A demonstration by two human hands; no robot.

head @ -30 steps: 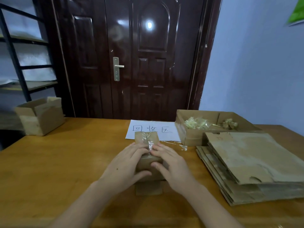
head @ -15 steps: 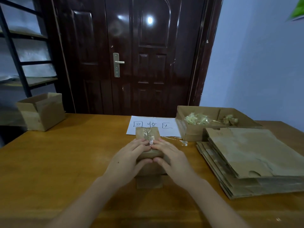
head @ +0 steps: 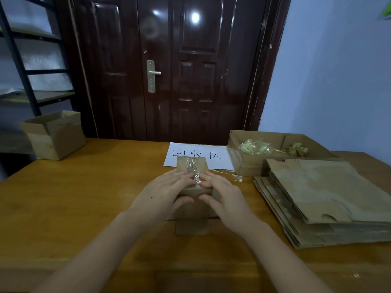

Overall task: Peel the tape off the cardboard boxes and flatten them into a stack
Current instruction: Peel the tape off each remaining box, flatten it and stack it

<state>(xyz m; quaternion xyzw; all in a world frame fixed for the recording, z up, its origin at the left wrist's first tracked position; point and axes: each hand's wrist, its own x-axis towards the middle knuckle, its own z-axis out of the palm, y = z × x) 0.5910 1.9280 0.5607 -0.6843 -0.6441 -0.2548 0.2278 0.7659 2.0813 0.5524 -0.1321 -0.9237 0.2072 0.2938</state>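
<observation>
Taped box: a small cardboard box (head: 191, 166) stands on the wooden table (head: 84, 197) at the centre, dead ahead at 12 o'clock from the person, both hands on it.
Tape strip: clear crinkled tape (head: 195, 175) runs down the middle of the box top, its long axis from 12 to 6 o'clock, straight toward the person and between the two sets of fingertips.
Left hand: left hand (head: 163, 195) lies on the box from 9 o'clock, fingers curled over the top and thumb against the near face, gripping the cardboard.
Right hand: right hand (head: 224, 197) mirrors it from 3 o'clock, fingers bent onto the top beside the tape, thumb on the near face. Whether a fingertip has an edge of tape, I cannot tell.
Nearer hand: neither; both sit equally close to the strip, one on each side.
Likely next move: lift a tape end and pull along the 12-to-6 line while the other hand steadies the box.
Flat stack: flattened cardboard (head: 328, 197) lies at 3 o'clock, near the right hand.
Scrap box: an open box holding tape scraps (head: 256, 147) sits at 1 o'clock.
Spare box: an open box (head: 55, 134) at 10 o'clock, well apart.
</observation>
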